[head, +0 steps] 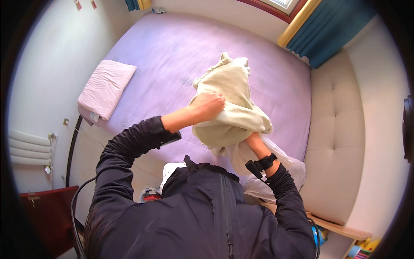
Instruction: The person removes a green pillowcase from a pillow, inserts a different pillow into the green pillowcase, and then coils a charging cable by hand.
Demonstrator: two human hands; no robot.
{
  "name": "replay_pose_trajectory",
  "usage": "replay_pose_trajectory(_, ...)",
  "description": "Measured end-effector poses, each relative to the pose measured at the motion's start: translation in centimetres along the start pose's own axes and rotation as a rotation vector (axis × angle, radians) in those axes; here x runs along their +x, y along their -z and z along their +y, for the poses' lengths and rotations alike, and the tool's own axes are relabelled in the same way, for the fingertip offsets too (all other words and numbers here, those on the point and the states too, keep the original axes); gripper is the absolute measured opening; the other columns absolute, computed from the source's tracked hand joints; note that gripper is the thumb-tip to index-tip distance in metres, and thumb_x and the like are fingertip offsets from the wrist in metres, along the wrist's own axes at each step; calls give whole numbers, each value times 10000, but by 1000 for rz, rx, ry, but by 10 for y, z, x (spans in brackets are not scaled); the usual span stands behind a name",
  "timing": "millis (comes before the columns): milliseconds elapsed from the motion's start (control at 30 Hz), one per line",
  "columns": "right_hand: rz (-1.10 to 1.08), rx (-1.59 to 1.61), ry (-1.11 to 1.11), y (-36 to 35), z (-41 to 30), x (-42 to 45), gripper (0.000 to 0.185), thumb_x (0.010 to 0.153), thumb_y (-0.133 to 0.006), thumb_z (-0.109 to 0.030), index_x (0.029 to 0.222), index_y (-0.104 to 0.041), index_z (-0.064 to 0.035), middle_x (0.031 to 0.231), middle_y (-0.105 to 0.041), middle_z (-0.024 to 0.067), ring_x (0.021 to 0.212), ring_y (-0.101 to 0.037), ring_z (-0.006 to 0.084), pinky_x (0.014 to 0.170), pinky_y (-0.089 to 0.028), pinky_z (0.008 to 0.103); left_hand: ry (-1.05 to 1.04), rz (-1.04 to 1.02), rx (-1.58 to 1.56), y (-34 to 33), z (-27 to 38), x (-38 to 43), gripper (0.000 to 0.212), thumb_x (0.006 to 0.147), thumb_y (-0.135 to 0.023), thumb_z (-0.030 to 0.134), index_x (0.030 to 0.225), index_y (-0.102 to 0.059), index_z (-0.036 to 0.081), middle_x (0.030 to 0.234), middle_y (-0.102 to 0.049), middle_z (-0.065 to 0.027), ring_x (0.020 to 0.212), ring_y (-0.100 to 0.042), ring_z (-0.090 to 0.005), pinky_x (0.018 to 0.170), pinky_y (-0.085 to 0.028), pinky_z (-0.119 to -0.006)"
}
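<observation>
A bunched, pale green-beige cloth hangs over the near part of the bed in front of me. My left hand is closed in a fist on a fold of it, near its middle. Lower and to the right, my right hand reaches in under the cloth's lower edge. The cloth covers its fingers, so their grip is hidden. White fabric trails below the cloth beside my right wrist, which wears a black strap with a small device.
A lilac sheet covers the mattress. Folded pink bedding lies at its left edge. On the right stands a padded beige headboard, with a pillow by it. A wooden shelf unit stands at lower right, a dark red door at lower left.
</observation>
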State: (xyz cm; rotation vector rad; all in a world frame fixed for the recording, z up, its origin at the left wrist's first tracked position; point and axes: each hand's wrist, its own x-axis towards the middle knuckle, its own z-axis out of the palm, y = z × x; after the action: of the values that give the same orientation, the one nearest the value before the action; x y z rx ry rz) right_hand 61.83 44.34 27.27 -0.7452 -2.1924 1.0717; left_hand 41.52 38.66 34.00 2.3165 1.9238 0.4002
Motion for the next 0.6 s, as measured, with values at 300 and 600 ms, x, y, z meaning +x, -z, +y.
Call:
replay_pose_trajectory(300,35,-48,-69,1,29,-5,471,814,-546,-211,1212,-349,-54,1186,-416,117,1089,-412,227,924,-332,341,106,-50,-10,-16,7,-8,397,694,-620,355,850,-553,-5,857,-558,-138,876,-531,-267,722,-448,-360)
replay_pose_trajectory(600,15,-83,-87,0,35,-12,510,802,-561,-218,1229,-336,-53,1209,-393,119,1117,-383,233,946,-302,339,102,289,-357,-31,63,24,130,711,-485,85,780,-506,-22,788,-545,-159,789,-547,-293,674,-466,-365)
